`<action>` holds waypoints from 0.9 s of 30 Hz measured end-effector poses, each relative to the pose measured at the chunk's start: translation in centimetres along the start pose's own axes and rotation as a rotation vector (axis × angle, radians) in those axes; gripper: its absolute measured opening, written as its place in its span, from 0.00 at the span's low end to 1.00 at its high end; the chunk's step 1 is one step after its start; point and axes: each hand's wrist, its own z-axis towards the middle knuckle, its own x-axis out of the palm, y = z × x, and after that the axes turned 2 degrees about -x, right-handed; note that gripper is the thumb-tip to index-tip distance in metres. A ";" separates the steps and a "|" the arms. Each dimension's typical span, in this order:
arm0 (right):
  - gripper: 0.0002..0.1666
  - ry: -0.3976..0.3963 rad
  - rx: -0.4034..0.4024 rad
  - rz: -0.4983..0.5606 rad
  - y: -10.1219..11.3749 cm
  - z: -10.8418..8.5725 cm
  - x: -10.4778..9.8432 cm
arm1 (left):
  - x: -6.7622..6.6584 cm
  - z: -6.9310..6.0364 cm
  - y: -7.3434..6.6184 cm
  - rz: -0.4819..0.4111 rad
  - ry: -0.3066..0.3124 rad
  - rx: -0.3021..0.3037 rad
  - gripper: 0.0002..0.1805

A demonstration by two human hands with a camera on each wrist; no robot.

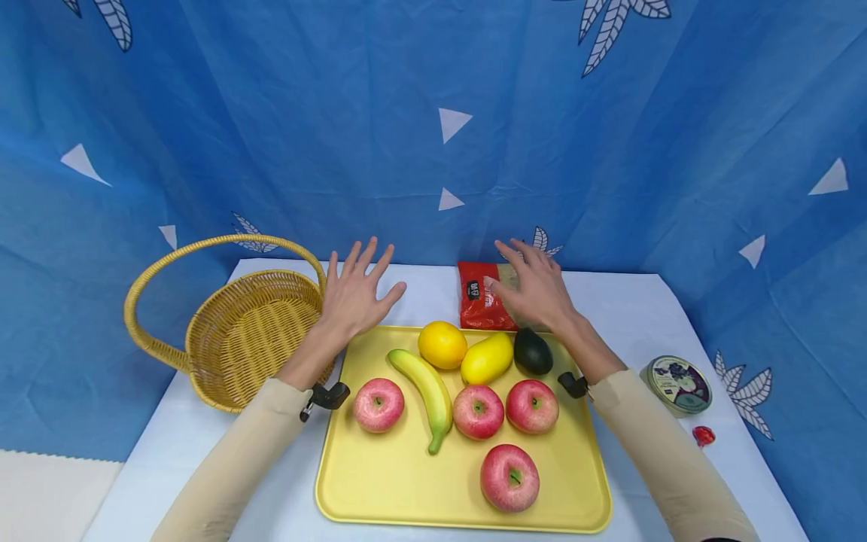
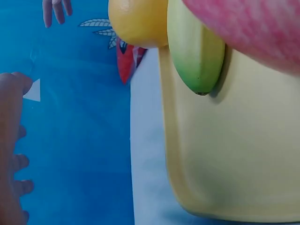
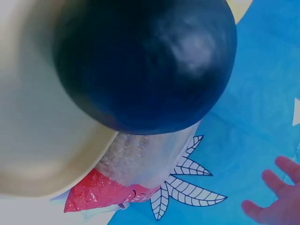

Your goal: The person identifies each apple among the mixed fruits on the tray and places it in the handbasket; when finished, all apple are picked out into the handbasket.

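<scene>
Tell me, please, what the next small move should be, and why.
I would probably bring the left hand to the leftmost apple: the hand's spread fingers hold nothing, and that apple lies on the yellow tray, on the side nearest the wicker basket.

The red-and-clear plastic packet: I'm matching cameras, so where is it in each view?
Head: red-and-clear plastic packet just right of centre, partly hidden by the right hand.
Left wrist: only a small red part, upper left of centre.
Right wrist: near the bottom, left of centre.
Shared landmark: yellow rectangular tray.
</scene>
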 end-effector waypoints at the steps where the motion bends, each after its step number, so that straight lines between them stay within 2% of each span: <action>1: 0.45 -0.003 -0.002 0.011 0.1 -0.2 0.0 | -0.1 -0.1 0.0 -0.010 -0.002 0.006 0.43; 8: 0.43 -0.019 -0.065 0.088 0.8 -1.0 -0.3 | -0.8 -1.0 -0.1 -0.092 -0.049 0.077 0.41; 15: 0.42 0.045 -0.063 0.212 1.7 -2.1 -0.8 | -1.5 -1.7 -0.5 -0.213 -0.088 0.143 0.39; 20: 0.38 0.067 -0.132 0.227 2.3 -2.7 -0.9 | -2.1 -2.2 -0.8 -0.279 -0.140 0.197 0.38; 27: 0.36 0.150 -0.160 0.286 3.0 -3.8 -1.2 | -2.7 -2.9 -0.4 -0.313 -0.214 0.255 0.36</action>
